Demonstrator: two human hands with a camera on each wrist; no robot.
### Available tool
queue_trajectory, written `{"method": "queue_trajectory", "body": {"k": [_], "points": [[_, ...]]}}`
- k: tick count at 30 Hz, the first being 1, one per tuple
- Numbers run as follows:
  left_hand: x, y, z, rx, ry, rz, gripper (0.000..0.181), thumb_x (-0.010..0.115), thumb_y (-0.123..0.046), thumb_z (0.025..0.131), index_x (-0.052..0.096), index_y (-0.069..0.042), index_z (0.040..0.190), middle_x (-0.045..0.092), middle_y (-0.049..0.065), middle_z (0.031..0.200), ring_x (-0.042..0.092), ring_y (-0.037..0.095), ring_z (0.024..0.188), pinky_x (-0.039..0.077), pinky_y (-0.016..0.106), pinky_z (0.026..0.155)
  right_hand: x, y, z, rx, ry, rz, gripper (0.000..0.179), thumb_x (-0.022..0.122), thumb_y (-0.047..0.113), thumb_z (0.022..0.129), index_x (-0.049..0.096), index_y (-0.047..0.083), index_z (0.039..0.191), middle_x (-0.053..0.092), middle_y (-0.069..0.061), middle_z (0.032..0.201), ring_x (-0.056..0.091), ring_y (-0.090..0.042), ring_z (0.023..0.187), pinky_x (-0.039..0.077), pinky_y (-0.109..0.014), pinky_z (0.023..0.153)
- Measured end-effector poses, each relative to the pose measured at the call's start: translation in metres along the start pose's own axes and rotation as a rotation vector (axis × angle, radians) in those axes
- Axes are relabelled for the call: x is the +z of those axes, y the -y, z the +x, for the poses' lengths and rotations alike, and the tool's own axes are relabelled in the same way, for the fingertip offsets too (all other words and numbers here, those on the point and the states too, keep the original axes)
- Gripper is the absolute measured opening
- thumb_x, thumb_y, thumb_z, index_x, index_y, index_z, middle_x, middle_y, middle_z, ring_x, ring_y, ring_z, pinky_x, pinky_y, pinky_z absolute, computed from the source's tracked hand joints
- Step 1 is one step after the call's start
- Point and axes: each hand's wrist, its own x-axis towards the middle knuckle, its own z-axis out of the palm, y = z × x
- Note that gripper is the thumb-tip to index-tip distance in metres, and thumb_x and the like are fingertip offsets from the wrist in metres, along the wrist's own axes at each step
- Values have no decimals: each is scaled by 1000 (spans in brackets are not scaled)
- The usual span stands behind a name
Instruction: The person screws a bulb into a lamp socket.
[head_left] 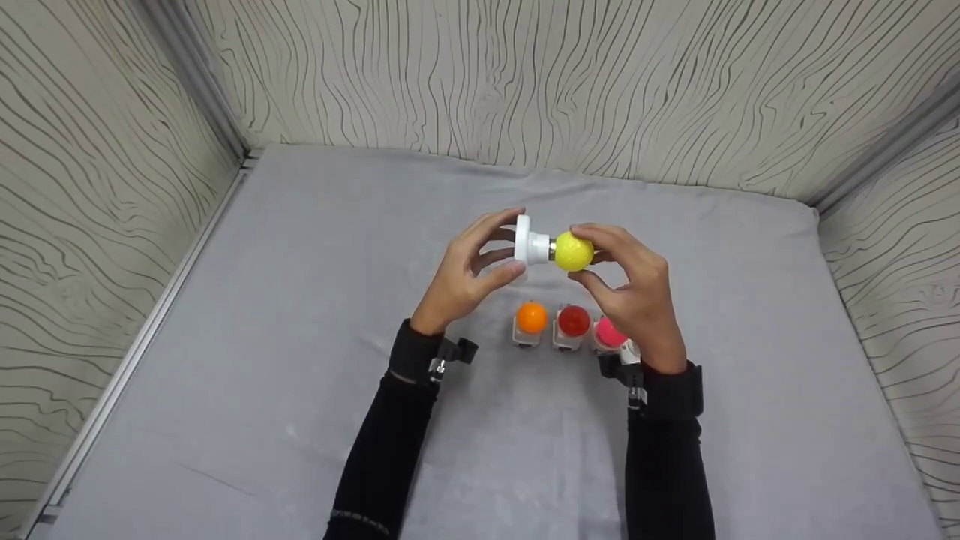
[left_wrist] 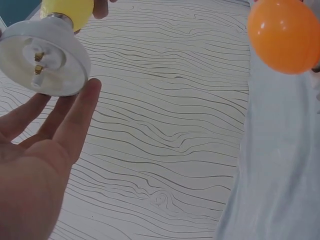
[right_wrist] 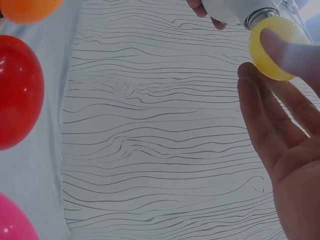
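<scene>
My left hand (head_left: 472, 266) grips the rim of a white bulb socket (head_left: 531, 244) between thumb and fingers, its round base facing left. From the right, my right hand (head_left: 634, 281) pinches a yellow light bulb (head_left: 574, 252) by its globe. The bulb's metal collar meets the mouth of the socket, and a strip of metal still shows between them. In the left wrist view the hollow underside of the socket (left_wrist: 47, 60) shows brass terminals. Both things are held up above the table, beyond a row of coloured bulbs.
On the grey cloth (head_left: 300, 300) stand an orange bulb (head_left: 531, 317), a red bulb (head_left: 574, 320) and a pink bulb (head_left: 610, 332), each in a pale square socket. Another white piece (head_left: 630, 351) lies partly hidden by the right wrist. Wood-patterned panels (head_left: 487, 82) enclose the table.
</scene>
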Motion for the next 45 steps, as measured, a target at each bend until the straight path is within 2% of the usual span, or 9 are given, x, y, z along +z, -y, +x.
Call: {"method": "queue_trajectory", "body": {"k": [7, 18, 24, 29, 33, 38, 45], "points": [[0, -1, 0, 36, 5, -19, 66, 75, -9, 96, 49, -5, 157, 56, 18, 150, 62, 24, 130, 58, 39, 116, -3, -1, -2, 29, 45, -2, 56, 88, -5, 81, 71, 2, 133, 77, -16, 123, 72, -14, 107, 58, -9, 95], [0, 0, 0, 76, 15, -41, 69, 79, -9, 94, 50, -4, 156, 56, 18, 151, 60, 24, 132, 55, 40, 119, -5, 0, -4, 116, 130, -10, 52, 82, 4, 91, 66, 0, 140, 77, -15, 122, 70, -16, 100, 56, -8, 96], [0, -1, 1, 101, 34, -39, 72, 81, -4, 91, 50, -3, 156, 53, 24, 153, 57, 24, 133, 53, 40, 122, -5, 0, -5, 178, 150, 8, 41, 77, 5, 95, 70, 1, 136, 79, -13, 120, 71, -9, 97, 57, -9, 94], [1, -1, 1, 100, 34, -34, 71, 80, -3, 91, 50, -4, 156, 53, 21, 154, 57, 22, 133, 53, 40, 122, -5, 2, -4, 206, 135, 35, 39, 77, 6, 95, 72, 3, 134, 78, -13, 118, 69, 0, 99, 58, -9, 94], [1, -2, 1, 97, 25, -38, 71, 78, 1, 91, 50, -2, 156, 54, 19, 153, 58, 22, 133, 54, 40, 121, -4, 2, -2, 182, 87, 80, 43, 78, 0, 93, 71, 2, 135, 73, -17, 122, 67, 3, 108, 59, -10, 96], [2, -3, 1, 92, 17, -45, 70, 76, 6, 91, 50, 0, 155, 54, 20, 152, 58, 23, 133, 55, 40, 120, 0, 3, 0, 120, 23, 174, 49, 77, -10, 90, 66, -2, 136, 70, -22, 131, 70, -1, 116, 61, -15, 99], [0, -4, 1, 85, 6, -48, 69, 76, 4, 91, 50, -1, 155, 55, 19, 151, 59, 23, 133, 55, 41, 119, 2, 5, 0, 64, -14, 173, 32, 78, -13, 86, 68, -5, 115, 72, -21, 129, 70, -3, 122, 62, -17, 98]]}}
